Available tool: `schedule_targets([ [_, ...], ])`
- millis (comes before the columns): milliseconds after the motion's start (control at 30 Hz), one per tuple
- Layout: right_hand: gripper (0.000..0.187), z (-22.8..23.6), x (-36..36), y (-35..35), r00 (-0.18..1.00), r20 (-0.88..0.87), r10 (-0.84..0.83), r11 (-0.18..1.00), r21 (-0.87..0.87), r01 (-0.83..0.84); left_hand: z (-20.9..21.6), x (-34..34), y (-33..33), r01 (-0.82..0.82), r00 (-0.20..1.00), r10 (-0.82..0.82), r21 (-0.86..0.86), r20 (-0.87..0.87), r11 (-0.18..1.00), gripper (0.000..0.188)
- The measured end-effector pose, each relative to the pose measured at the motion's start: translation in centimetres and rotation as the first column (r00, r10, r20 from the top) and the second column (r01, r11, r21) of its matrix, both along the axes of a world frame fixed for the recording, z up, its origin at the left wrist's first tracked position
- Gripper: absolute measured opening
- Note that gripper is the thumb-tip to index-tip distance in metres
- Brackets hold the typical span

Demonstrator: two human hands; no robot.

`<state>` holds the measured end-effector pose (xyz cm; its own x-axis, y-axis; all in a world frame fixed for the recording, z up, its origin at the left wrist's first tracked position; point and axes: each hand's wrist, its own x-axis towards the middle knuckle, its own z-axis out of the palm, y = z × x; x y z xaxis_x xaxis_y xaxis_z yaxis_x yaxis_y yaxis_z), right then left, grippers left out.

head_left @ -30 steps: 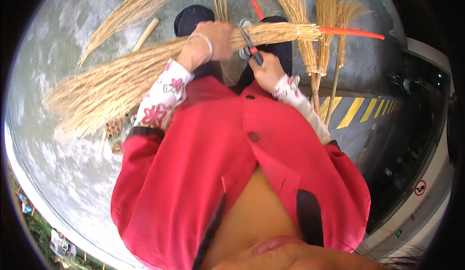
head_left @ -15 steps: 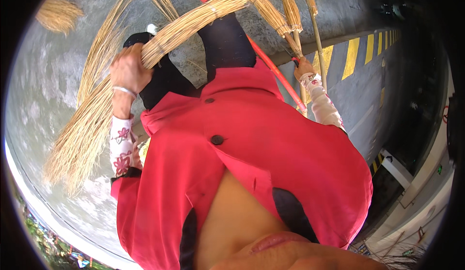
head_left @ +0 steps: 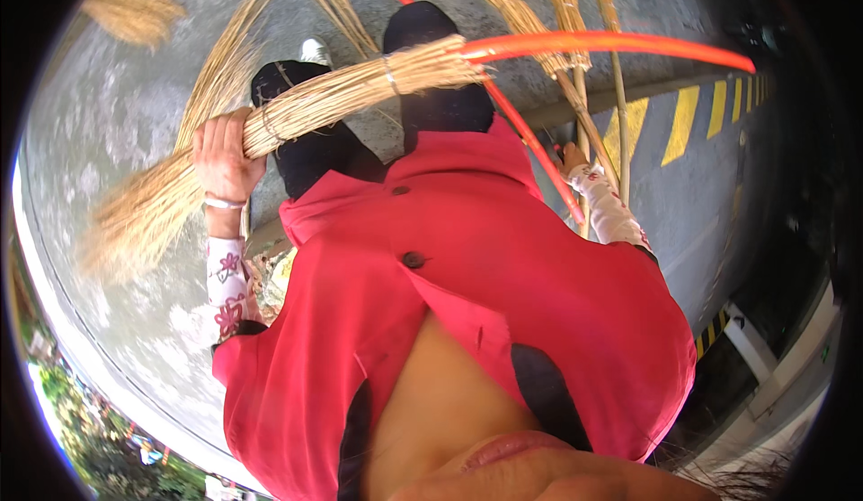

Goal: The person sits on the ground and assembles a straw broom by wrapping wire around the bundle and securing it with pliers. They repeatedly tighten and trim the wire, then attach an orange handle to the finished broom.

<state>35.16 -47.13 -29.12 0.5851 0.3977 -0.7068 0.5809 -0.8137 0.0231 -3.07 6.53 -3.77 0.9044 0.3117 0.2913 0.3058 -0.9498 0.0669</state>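
My left hand point(head_left: 225, 155) is closed around the straw of a broom point(head_left: 351, 96), just below its bound part. The broom lies slanted across my dark-clad knees. Its bristles fan out to the lower left, and its orange-red handle point(head_left: 620, 44) extends to the right. Beyond my right thigh, my right hand point(head_left: 570, 159) is down beside several broom sticks, its fingers curled and partly hidden. Something small and dark shows at its fingertips, too unclear to name. A second orange-red handle point(head_left: 530, 137) slants down between my right leg and that hand.
More straw brooms lie on the grey floor: one bundle point(head_left: 133, 13) at the far left, others point(head_left: 229, 60) beyond my left hand, and several with wooden sticks point(head_left: 503, 6) at the far right. A yellow-and-black striped kerb point(head_left: 680, 123) runs along the right.
The broom in my left hand has swung lower and toward me, bringing its handle fully into view. My right hand has dropped slightly, away from the bound broom heads.
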Motion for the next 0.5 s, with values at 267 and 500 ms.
schedule_targets([
  [267,0.019,8.7,-4.4,6.6,0.913,0.206,0.352,0.877,0.268,-0.398,-0.4,-2.7,1.2,0.002,0.998,-0.002,-0.001,0.063,1.0,0.054],
  [500,0.058,29.3,-2.7,18.3,0.774,0.481,0.411,0.393,0.673,-0.627,-0.1,-4.0,1.8,-0.033,0.999,0.04,0.176,-0.032,0.984,0.04],
])
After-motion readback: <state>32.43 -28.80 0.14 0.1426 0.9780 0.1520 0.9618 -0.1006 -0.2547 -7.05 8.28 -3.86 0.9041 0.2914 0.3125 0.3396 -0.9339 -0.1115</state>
